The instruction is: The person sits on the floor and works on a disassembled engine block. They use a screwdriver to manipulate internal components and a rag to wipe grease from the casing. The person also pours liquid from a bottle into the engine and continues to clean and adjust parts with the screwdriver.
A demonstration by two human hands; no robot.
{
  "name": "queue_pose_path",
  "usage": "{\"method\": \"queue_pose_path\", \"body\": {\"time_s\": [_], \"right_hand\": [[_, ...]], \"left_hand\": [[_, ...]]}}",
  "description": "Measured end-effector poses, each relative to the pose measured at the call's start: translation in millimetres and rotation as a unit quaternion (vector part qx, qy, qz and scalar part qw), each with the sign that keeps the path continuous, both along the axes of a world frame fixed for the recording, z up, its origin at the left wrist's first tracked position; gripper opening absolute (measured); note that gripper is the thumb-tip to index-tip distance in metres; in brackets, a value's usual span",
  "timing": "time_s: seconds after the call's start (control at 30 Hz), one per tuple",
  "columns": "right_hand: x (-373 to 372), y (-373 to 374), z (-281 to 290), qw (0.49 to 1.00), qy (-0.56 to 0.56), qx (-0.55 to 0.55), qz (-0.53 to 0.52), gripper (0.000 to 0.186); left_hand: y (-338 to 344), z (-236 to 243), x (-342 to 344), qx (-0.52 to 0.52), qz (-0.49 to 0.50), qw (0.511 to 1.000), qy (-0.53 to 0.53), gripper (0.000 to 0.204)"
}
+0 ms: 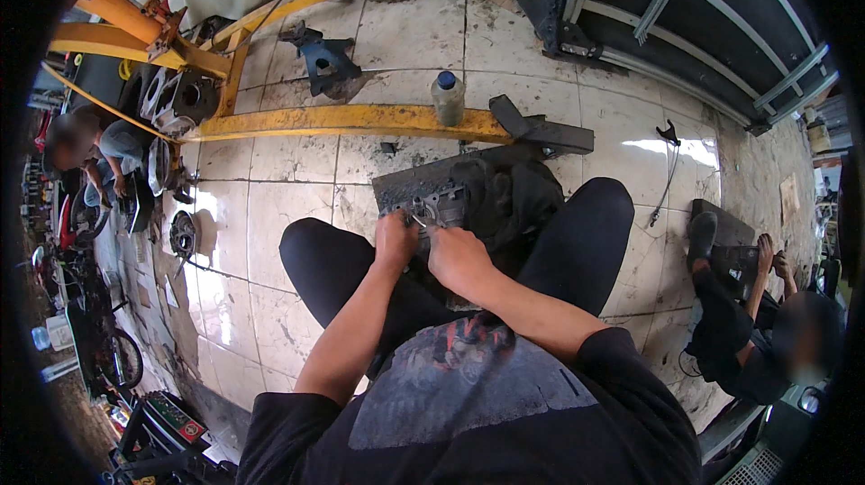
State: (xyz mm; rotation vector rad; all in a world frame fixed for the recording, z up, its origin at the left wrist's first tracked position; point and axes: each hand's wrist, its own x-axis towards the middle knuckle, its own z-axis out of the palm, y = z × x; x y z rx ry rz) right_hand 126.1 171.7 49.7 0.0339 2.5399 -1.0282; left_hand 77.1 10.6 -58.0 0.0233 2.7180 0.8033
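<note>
Between my knees sits a grey metal machine part (445,206) with cast openings, in front of a dark board (403,187). My left hand (395,239) is closed at the part's left side; what lies in its fingers is hidden. Just right of it, my right hand (456,256) is closed too, with its fingers curled at the near edge of the part. A thin, shiny piece of metal (419,221) shows between the two hands, too small to name. Dark crumpled cloth (515,199) lies against the part's right side.
A yellow steel frame (333,121) crosses the floor ahead, with a blue-capped bottle (448,99) by it. A dark bracket (328,62) lies beyond. A cable (668,180) is on the right. Co-workers sit at far left (115,147) and right (739,323).
</note>
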Motion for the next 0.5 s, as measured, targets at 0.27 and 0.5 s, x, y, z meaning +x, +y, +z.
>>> {"method": "queue_pose_path", "body": {"time_s": [0.27, 0.5], "right_hand": [[-4.2, 33.1, -12.3, 0.994, 0.014, 0.018, -0.111, 0.026], [-47.9, 21.5, -89.9, 0.977, 0.085, -0.143, -0.132, 0.025]], "left_hand": [[2.8, 0.7, 7.8, 0.091, 0.048, 0.994, 0.042, 0.033], [0.8, -2.2, 4.1, 0.097, 0.061, 0.993, -0.027, 0.04]]}}
